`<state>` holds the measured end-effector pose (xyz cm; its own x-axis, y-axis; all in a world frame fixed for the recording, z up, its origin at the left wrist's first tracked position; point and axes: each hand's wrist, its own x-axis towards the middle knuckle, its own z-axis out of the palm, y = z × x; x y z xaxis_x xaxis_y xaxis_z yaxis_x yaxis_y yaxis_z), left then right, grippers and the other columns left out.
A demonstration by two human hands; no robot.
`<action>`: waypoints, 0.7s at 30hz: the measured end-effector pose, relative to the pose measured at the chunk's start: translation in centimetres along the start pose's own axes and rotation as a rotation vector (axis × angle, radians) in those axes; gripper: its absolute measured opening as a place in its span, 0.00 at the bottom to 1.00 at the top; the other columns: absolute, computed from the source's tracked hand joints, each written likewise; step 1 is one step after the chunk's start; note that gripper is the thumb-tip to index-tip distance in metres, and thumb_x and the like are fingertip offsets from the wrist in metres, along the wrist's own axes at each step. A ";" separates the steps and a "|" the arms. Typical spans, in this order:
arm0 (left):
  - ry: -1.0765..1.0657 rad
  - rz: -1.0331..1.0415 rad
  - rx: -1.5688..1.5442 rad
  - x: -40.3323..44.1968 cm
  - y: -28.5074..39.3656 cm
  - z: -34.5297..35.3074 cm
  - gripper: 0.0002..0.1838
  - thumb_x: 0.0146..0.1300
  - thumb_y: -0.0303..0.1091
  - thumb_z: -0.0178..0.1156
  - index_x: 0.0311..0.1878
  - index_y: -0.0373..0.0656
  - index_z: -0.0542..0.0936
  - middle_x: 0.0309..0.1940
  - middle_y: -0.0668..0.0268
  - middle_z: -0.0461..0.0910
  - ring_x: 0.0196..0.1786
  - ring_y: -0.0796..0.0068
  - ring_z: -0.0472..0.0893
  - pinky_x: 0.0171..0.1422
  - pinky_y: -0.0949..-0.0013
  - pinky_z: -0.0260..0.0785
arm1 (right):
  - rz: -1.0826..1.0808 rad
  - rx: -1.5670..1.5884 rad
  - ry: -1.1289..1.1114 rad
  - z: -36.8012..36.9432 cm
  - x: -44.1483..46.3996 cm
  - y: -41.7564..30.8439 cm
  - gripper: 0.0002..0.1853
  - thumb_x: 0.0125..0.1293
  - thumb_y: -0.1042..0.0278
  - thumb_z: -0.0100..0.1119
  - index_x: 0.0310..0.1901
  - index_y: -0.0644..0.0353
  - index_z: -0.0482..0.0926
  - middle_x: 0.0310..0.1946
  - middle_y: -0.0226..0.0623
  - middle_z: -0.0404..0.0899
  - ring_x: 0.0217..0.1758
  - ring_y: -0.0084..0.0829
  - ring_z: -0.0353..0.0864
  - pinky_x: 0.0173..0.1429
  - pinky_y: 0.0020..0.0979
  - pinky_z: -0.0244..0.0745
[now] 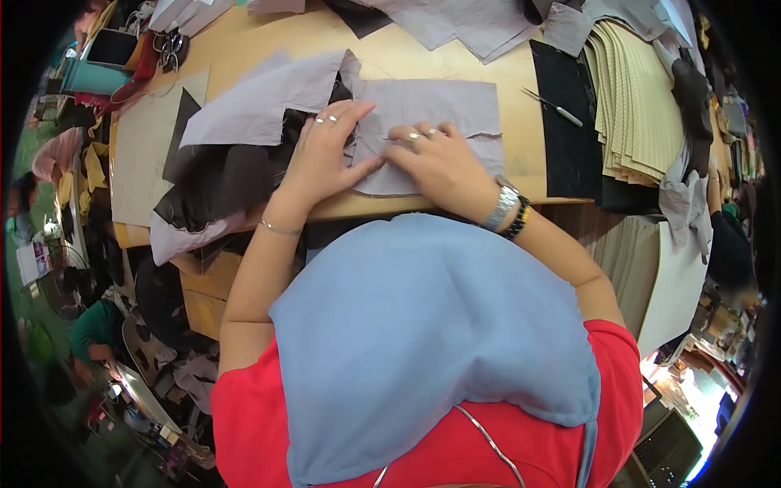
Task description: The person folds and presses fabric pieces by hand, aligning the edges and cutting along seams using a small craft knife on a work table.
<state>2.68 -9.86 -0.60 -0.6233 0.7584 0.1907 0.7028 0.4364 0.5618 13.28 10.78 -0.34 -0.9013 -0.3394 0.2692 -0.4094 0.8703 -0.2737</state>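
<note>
A light grey fabric piece [439, 98] lies flat near the table's front edge, a fold line showing at its right side. My left hand [329, 154] rests on its left part, fingers stretched out and thumb pointing right. My right hand [443, 167] is on the same piece, fingers bent and drawn together at the cloth; the fingertips' exact grip is partly hidden. Left of my left hand lies a bunched grey fabric [244, 106] with dark fabric [220, 179] under it, hanging over the table edge.
The wooden table [521, 154] also bears a thin handled tool [561, 110] on a black sheet [569, 163]. Stacked cream textured sheets [634, 106] stand right. More grey fabric [464, 24] lies at the back; scissors [171, 49] are back left. Another person [93, 329] sits lower left.
</note>
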 end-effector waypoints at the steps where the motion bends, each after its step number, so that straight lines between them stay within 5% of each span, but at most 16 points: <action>1: 0.043 0.021 0.118 -0.2 0.5 -0.1 0.37 0.49 0.41 0.77 0.65 0.48 0.76 0.59 0.61 0.78 0.67 0.56 0.74 0.69 0.55 0.64 | 0.042 0.057 0.033 -0.5 -1.0 0.5 0.18 0.61 0.71 0.60 0.54 0.49 0.79 0.53 0.32 0.79 0.52 0.35 0.79 0.53 0.42 0.70; 3: 0.127 0.056 0.345 -0.5 1.6 -0.1 0.33 0.49 0.42 0.77 0.61 0.49 0.80 0.58 0.65 0.79 0.66 0.58 0.75 0.68 0.56 0.65 | 0.199 0.143 0.079 -2.1 -2.4 1.1 0.17 0.61 0.72 0.62 0.52 0.49 0.80 0.52 0.31 0.80 0.54 0.36 0.79 0.55 0.41 0.70; 9: 0.123 0.206 0.160 1.0 2.7 1.8 0.15 0.56 0.38 0.72 0.46 0.47 0.86 0.47 0.70 0.82 0.53 0.65 0.79 0.56 0.60 0.67 | 0.292 0.150 0.122 -1.5 -4.8 2.5 0.14 0.64 0.67 0.65 0.51 0.52 0.82 0.46 0.32 0.82 0.48 0.36 0.80 0.52 0.39 0.71; 21: 0.007 0.251 0.159 1.3 4.0 4.5 0.21 0.60 0.39 0.69 0.56 0.47 0.82 0.48 0.64 0.78 0.51 0.62 0.78 0.51 0.60 0.70 | 0.310 0.160 0.194 -1.4 -4.6 3.2 0.11 0.63 0.68 0.66 0.47 0.59 0.83 0.44 0.39 0.81 0.46 0.43 0.80 0.51 0.41 0.77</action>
<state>6.21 -4.91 -1.74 -0.4251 0.8489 0.3140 0.8800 0.3064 0.3630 16.37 15.61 -1.17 -0.9484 0.0183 0.3166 -0.1525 0.8490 -0.5059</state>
